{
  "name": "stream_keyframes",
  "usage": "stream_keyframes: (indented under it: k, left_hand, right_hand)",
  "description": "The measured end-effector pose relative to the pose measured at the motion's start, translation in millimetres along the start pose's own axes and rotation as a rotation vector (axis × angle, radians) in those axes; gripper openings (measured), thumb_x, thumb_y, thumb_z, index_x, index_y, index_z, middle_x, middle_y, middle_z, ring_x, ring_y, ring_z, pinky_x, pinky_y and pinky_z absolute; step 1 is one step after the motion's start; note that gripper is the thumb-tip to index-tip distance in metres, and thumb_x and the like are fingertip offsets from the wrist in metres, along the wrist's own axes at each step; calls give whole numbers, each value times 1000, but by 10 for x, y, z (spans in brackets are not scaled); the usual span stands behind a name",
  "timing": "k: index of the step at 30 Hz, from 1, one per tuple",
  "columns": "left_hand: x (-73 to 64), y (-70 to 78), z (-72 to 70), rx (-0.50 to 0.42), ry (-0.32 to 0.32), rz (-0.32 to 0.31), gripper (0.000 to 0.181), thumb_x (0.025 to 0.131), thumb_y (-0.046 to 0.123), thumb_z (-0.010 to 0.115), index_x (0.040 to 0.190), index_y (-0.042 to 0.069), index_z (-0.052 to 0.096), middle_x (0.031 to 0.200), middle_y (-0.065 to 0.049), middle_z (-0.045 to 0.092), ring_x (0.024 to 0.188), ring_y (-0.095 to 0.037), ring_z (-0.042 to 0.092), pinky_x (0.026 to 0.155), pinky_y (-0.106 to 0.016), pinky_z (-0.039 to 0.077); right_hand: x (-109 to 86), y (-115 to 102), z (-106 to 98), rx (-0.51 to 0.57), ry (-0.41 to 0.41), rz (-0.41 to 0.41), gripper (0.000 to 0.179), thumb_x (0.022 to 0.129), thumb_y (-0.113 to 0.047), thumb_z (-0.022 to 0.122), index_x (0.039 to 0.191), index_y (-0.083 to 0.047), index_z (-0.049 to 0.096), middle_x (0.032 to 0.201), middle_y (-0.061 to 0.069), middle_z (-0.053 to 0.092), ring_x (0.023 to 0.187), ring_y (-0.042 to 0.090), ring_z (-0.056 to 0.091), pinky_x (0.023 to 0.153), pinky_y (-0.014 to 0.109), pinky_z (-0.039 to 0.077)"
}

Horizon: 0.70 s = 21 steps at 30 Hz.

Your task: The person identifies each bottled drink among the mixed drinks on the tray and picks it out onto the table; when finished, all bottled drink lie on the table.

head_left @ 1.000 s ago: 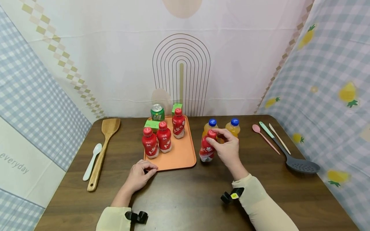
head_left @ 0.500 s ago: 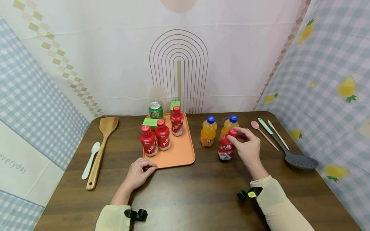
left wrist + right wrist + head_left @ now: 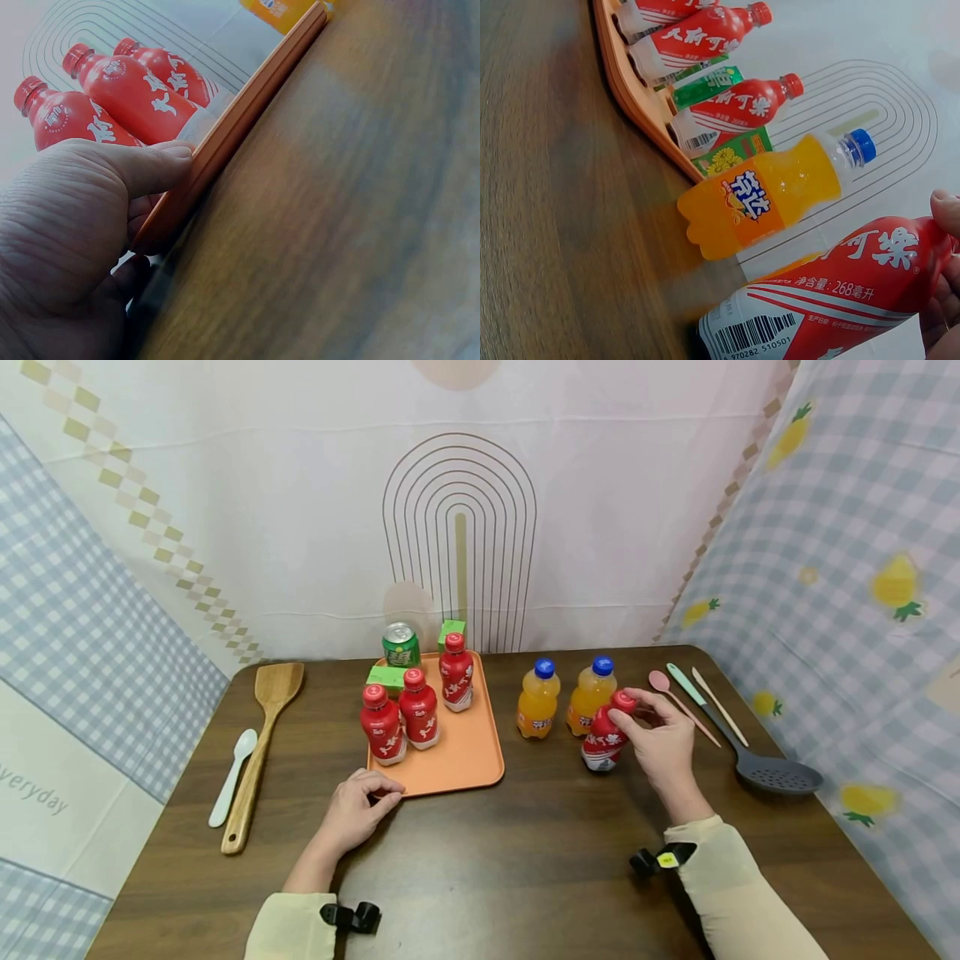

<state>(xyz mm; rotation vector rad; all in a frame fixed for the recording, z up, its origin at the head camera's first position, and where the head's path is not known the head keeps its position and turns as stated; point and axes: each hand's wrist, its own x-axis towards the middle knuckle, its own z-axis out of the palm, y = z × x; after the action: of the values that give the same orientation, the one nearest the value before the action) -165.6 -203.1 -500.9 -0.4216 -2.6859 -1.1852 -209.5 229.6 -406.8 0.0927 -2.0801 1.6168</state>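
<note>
My right hand (image 3: 663, 739) pinches a red cola bottle (image 3: 604, 737) near its cap. The bottle leans a little, in front of the right one of two orange soda bottles (image 3: 591, 697); whether its base touches the table I cannot tell. In the right wrist view, its barcode (image 3: 756, 334) faces the camera. My left hand (image 3: 358, 810) grips the front left corner of an orange tray (image 3: 468, 768), the thumb (image 3: 154, 166) over the rim and fingers partly hidden. Three red bottles (image 3: 420, 710) stand on the tray, with a green can (image 3: 401, 646) and green boxes (image 3: 387, 680) behind.
A wooden spatula (image 3: 258, 756) and a pale spoon (image 3: 233, 777) lie on the left of the table. To the right lie a pink spoon (image 3: 684, 706), a slotted skimmer (image 3: 776, 774) and a thin pale stick (image 3: 720, 707). Patterned cloth hangs behind and at both sides.
My right hand has moved right with the red cola bottle, from close beside the tray to in front of the right orange soda bottle. The left hand stays at the tray corner.
</note>
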Motion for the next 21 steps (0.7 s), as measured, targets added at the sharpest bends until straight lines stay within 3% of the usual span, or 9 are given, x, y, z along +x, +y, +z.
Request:
stream_keyframes:
  k: [14, 21]
  left_hand:
    - [0, -7, 10, 1, -3, -7, 4, 86, 20, 74, 88, 17, 76, 84, 18, 65, 86, -7, 54, 73, -29, 45]
    - [-1, -8, 4, 2, -3, -10, 5, 86, 21, 74, 89, 17, 75, 84, 18, 65, 86, -7, 54, 74, -29, 45]
  right_hand:
    - [-23, 9, -7, -3, -10, 36, 35, 81, -10, 77, 114, -3, 68, 106, 2, 67, 95, 16, 59, 84, 25, 50]
    - [-6, 95, -21, -25, -35, -6, 35, 83, -10, 76, 116, -4, 67, 108, 3, 66, 96, 18, 60, 86, 27, 50]
